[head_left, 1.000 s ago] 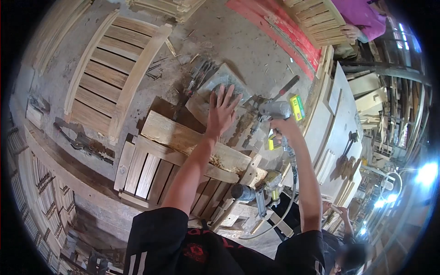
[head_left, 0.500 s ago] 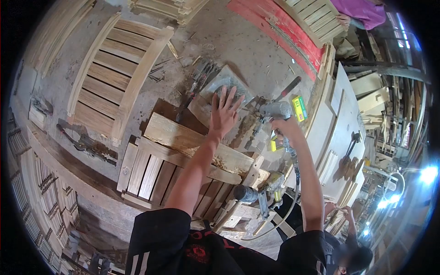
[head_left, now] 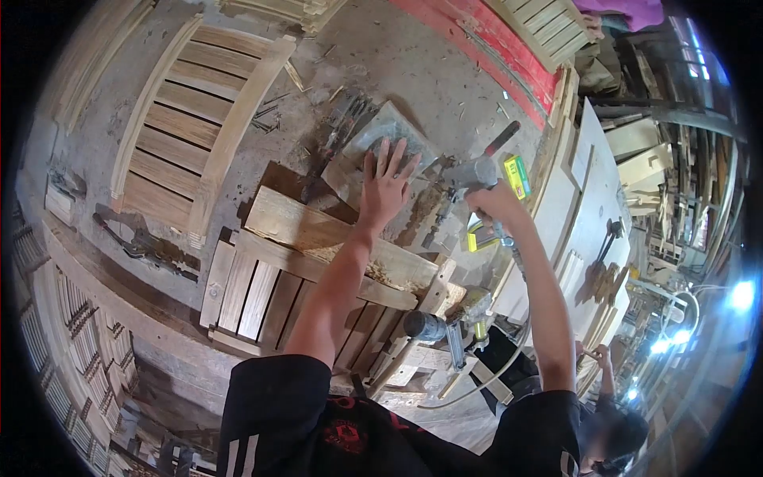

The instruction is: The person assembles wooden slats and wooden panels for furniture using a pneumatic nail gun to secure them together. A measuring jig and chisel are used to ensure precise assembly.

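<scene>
My left hand [head_left: 385,191] rests with fingers spread on a grey square slab [head_left: 347,171] lying on the workbench. Wrapped round the handle of a grey pistol-grip air drill [head_left: 474,172] is my right hand [head_left: 497,205]. The drill's front points left, towards the slab and the left hand's fingertips. Below the left forearm lies a thick wooden board [head_left: 290,226], beside a slatted wooden panel [head_left: 258,298]. A yellow-green box [head_left: 517,176] sits just right of the drill, and a second yellow box [head_left: 480,237] lies under the right wrist.
A black-headed mallet [head_left: 421,325] and a nail gun [head_left: 470,310] lie near my body. Another slatted panel [head_left: 187,131] is at the left, near a clamp-like metal tool [head_left: 147,246]. A red beam [head_left: 485,44] runs along the far side. A co-worker [head_left: 616,433] is at lower right.
My right hand and the drill have shifted slightly away from my body. The left hand stays flat on the slab. The whole view has moved a little.
</scene>
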The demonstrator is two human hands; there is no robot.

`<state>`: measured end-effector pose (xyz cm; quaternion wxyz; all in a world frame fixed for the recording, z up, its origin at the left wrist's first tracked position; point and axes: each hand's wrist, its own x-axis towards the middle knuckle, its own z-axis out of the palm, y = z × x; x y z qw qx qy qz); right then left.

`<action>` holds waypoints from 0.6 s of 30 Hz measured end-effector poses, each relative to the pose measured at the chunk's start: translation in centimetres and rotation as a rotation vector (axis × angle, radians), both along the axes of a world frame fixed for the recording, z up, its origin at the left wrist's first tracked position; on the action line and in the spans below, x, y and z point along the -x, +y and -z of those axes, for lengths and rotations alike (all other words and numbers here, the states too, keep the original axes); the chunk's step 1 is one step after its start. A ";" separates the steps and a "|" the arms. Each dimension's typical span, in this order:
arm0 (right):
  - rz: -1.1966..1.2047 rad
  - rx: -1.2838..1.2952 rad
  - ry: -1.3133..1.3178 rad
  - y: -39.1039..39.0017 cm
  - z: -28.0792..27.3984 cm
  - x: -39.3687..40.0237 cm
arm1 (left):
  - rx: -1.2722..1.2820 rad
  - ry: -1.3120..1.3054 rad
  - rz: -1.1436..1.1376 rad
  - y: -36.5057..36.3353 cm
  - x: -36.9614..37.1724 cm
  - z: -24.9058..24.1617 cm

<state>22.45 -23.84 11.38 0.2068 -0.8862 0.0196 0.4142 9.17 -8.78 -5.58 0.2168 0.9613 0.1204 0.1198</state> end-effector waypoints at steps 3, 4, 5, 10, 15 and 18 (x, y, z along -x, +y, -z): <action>0.013 -0.053 -0.021 -0.3 -0.2 0.3 | -0.006 0.014 0.004 0.0 -0.1 0.0; 0.003 -0.071 -0.040 -0.5 0.3 0.2 | -0.014 0.021 0.004 0.0 -0.1 -0.1; -0.002 -0.087 -0.055 -0.7 0.6 0.3 | -0.021 0.032 0.006 0.0 0.0 0.0; 0.184 -0.194 0.050 0.1 -2.9 0.9 | -0.015 0.032 0.008 -0.2 0.0 0.3; 0.204 -0.222 0.031 -0.2 -4.2 1.4 | -0.010 0.007 -0.009 -0.1 0.0 0.5; 0.207 -0.203 0.051 -1.4 -2.1 1.7 | 0.007 -0.008 -0.006 -0.2 0.0 0.6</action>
